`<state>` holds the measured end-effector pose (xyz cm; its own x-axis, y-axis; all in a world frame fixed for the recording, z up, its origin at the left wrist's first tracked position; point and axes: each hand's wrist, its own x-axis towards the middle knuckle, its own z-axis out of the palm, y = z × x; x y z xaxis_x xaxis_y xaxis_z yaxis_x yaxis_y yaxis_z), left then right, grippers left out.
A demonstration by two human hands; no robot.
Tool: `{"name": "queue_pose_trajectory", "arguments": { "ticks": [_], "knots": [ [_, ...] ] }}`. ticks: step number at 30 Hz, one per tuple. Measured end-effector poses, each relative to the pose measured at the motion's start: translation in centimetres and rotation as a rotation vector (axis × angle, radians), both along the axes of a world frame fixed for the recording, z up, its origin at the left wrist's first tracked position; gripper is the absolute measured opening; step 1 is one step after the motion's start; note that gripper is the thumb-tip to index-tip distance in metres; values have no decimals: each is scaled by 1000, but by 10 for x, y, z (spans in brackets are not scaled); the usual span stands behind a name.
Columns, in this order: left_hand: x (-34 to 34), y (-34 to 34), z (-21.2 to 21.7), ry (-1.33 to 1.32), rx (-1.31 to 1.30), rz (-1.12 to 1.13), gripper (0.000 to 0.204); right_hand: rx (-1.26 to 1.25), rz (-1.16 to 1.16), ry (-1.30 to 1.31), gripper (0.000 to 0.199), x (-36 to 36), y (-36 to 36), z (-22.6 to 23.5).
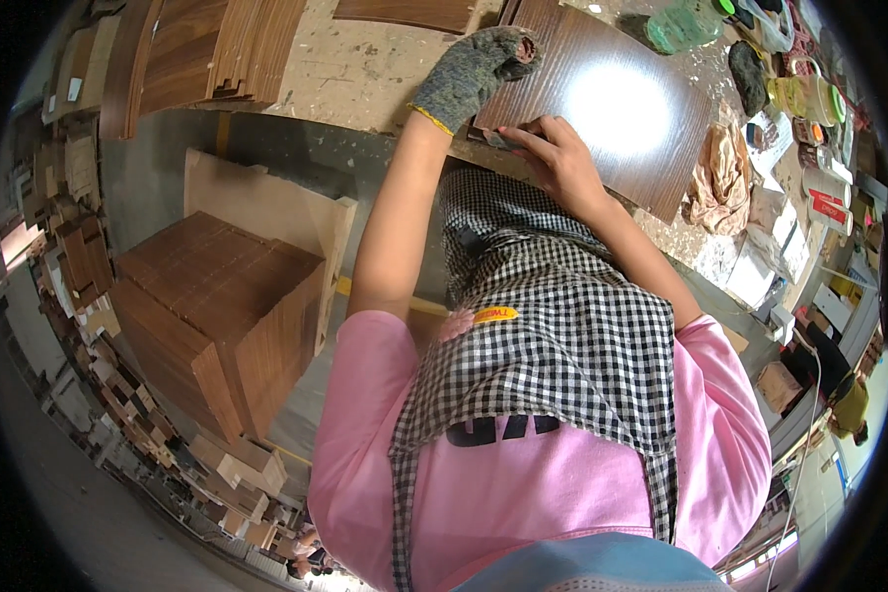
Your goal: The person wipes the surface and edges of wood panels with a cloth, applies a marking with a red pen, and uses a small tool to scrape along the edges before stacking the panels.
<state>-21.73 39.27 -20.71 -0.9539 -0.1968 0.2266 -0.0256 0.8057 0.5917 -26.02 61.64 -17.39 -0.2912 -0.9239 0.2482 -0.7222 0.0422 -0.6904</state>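
Note:
A dark brown wood-grain panel (548, 74) lies on the workbench in front of me, with a bright glare on its surface. My left hand (474, 79), in a grey knit glove with a yellow cuff edge, is curled at the panel's left side. What its fingers close on, if anything, is hidden. My right hand (567, 163) is bare and pinches a small flat greyish piece (498, 139) at the panel's near left corner. The kind of that piece cannot be made out.
Crumpled brown paper (718, 178), a green-tinted bottle (683, 28) and a yellowish jug (804, 99) stand right of the panel. Brown boards (192, 49) are stacked at the bench's left. Below them on the floor is a large stack of brown panels (217, 286).

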Motion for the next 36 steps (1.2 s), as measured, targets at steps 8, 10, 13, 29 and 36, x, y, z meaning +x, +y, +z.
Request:
{"name": "queue_pose_trajectory", "arguments": {
  "ticks": [8, 10, 13, 29, 36],
  "knots": [
    [1, 3, 1, -7, 2, 21, 28, 15, 2, 29, 38, -1, 0, 2],
    [-2, 3, 3, -12, -130, 20, 28, -4, -13, 30, 38, 0, -1, 4],
    [-1, 3, 3, -26, 51, 17, 27, -17, -24, 43, 37, 0, -2, 4],
    [-1, 5, 7, 7, -82, 25, 27, 68, 22, -31, 35, -5, 12, 19],
    [-1, 0, -8, -99, 384, 34, 41, 41, 16, 179, 39, -1, 7, 24]
  ]
}}
